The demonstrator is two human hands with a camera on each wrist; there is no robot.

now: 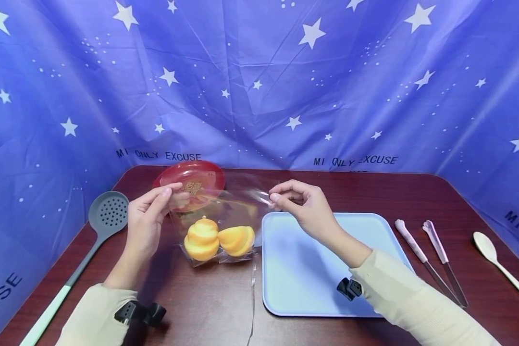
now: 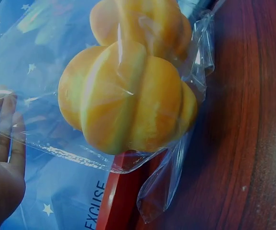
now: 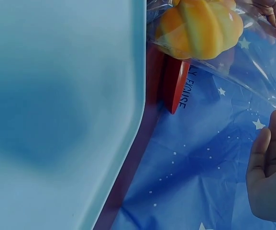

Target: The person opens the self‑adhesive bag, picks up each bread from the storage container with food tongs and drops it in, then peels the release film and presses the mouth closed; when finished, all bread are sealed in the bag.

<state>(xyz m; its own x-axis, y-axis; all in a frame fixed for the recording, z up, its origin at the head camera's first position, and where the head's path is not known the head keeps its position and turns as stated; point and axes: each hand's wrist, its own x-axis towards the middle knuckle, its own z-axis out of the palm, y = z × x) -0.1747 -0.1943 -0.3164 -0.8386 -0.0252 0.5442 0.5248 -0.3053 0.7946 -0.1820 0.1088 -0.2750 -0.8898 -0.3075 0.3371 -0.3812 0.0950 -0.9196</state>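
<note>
A transparent plastic bag (image 1: 242,211) hangs between my two hands, its top edge stretched sideways. My left hand (image 1: 147,218) pinches the bag's upper left side between thumb and fingers. At the upper right corner, my right hand (image 1: 309,209) pinches the film. Two golden-yellow bread-shaped pieces lie at the bottom of the bag: a rounded, tiered bun (image 1: 202,240) with a small loop on top, and a ridged bun (image 1: 237,241) beside it. The left wrist view shows the tiered bun (image 2: 128,100) close up through the film. Whether the bag's bottom touches the table cannot be told.
Behind the bag is a red plate (image 1: 199,173), partly seen through the film. A pale blue tray (image 1: 285,293) lies under my right forearm. A slotted turner (image 1: 108,216) lies left; two pink-handled knives (image 1: 415,245) and a cream spoon (image 1: 486,245) lie right. A starry curtain (image 1: 259,134) surrounds the table.
</note>
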